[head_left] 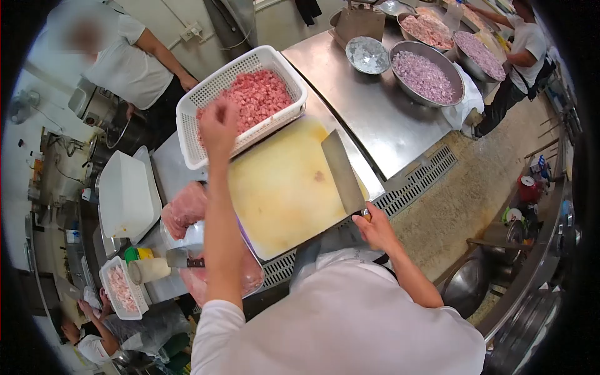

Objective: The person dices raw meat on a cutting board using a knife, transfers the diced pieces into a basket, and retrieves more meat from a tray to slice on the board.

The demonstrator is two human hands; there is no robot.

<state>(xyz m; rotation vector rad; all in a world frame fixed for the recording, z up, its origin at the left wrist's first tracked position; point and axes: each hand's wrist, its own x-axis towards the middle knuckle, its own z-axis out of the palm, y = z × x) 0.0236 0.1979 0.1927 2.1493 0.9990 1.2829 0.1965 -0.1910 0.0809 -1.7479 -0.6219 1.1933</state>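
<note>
One cleaver (342,172) is clamped in my right grip (376,230), over the yellow board's (281,187) right edge; my left grip (220,125), curled, hovers above diced meat (265,90) in the white basket (189,119); whether it pinches any, I cannot tell.

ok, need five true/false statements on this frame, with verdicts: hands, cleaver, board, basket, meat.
1. The right hand holds the cleaver by its handle. True.
2. The left hand lies flat on the cutting board. False: it is over the white basket.
3. Diced meat is in the white basket. True.
4. The cutting board is bright blue. False: its top is yellowish.
5. Larger raw meat lies left of the board in the picture. True.
</note>
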